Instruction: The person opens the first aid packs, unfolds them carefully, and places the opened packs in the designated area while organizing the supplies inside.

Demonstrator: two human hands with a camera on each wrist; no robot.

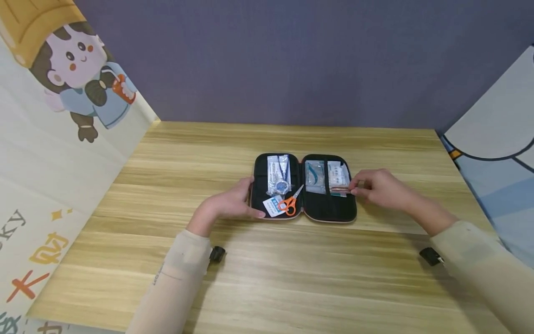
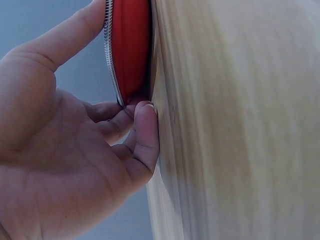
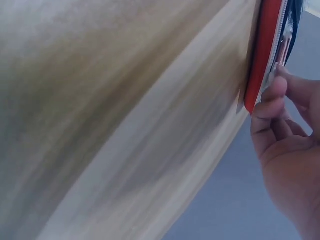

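An unzipped first-aid case [image 1: 329, 212] with a black lining and a red shell [image 2: 131, 50] lies spread on the table. My left hand [image 1: 228, 200] holds its left side, fingers curled at the edge and thumb along the front corner. At the right half, my right hand [image 1: 381, 188] pinches a thin pinkish packet [image 1: 340, 189] between thumb and index finger. That packet lies partly under a black elastic strap, below a white printed packet [image 1: 337, 174]. A clear packet [image 1: 314, 176] sits left of the strap. Orange-handled scissors [image 1: 290, 202] rest in the left half.
Also in the left half are a white and blue card [image 1: 273, 206], a clear bag [image 1: 273, 169] and a small round blue item [image 1: 282, 186]. The wooden table [image 1: 292, 269] meets a dark blue-grey panel [image 1: 271, 65] behind. Printed cloths flank both sides.
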